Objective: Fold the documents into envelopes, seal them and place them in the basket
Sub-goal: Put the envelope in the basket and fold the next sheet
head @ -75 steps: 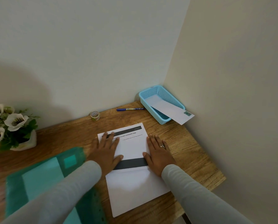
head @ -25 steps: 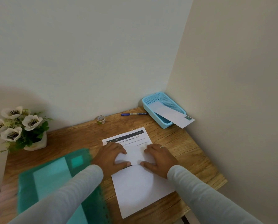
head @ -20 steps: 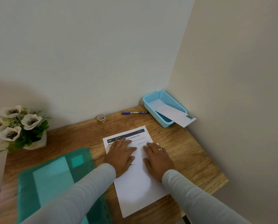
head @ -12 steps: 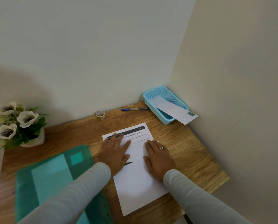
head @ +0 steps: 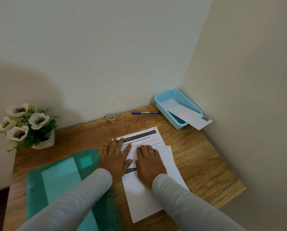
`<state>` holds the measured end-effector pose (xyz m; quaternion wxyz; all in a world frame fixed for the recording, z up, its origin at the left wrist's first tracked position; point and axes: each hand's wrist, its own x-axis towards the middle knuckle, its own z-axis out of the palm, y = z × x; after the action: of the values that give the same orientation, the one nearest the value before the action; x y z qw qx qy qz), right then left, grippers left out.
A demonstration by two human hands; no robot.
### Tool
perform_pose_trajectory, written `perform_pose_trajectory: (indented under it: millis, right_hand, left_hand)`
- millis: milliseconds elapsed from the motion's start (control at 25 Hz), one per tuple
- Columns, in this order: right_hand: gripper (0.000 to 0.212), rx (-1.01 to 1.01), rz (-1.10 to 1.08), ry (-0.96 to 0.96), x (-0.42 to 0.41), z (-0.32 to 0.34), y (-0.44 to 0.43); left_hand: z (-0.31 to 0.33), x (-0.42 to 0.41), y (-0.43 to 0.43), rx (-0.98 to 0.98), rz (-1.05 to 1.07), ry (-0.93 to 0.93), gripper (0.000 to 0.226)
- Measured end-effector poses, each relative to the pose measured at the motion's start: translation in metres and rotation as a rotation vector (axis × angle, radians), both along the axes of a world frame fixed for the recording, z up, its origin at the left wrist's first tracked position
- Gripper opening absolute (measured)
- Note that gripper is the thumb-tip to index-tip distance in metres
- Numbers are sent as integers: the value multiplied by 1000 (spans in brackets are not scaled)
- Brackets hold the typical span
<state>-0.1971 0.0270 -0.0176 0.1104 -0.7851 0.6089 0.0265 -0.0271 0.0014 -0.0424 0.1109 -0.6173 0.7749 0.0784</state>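
A white printed document (head: 144, 137) lies on the wooden desk (head: 197, 157), its near part folded over toward the wall. My left hand (head: 116, 157) and my right hand (head: 147, 162) lie flat side by side on the folded flap, fingers straight, pressing it down. A white envelope (head: 146, 200) sits under the sheet and sticks out toward me. At the far right corner stands a blue plastic basket (head: 162, 101), and a sealed white envelope (head: 189, 117) rests in it, hanging over the near rim.
A green plastic folder (head: 59, 180) covers the near left of the desk. A pot of white flowers (head: 26, 125) stands at the far left. A small tape roll (head: 110, 117) and a blue pen (head: 145, 112) lie by the back wall. Walls close the back and right.
My hands lifted the fold with curled fingers a second ago, then laid it down and flattened out. They have since slid closer together on the flap.
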Motion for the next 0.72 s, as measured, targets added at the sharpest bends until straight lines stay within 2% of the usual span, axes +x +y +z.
perform_pose_trajectory:
  millis: [320, 480, 560, 640, 720]
  right_hand:
    - [66, -47, -130, 72, -94, -5, 1]
    - [68, -22, -163, 65, -101, -4, 0]
    - [71, -9, -179, 55, -98, -3, 1]
    - [73, 4, -186, 35, -98, 0, 1]
    - [74, 39, -182, 13, -101, 4, -1]
  left_hand:
    - [20, 2, 1, 23, -25, -18, 80]
    - [42, -3, -12, -8, -58, -25, 79]
    - [51, -7, -22, 62, -34, -3, 78]
    - [56, -10, -29, 148, 38, 69, 72]
    - [55, -10, -33, 171, 139, 258, 54]
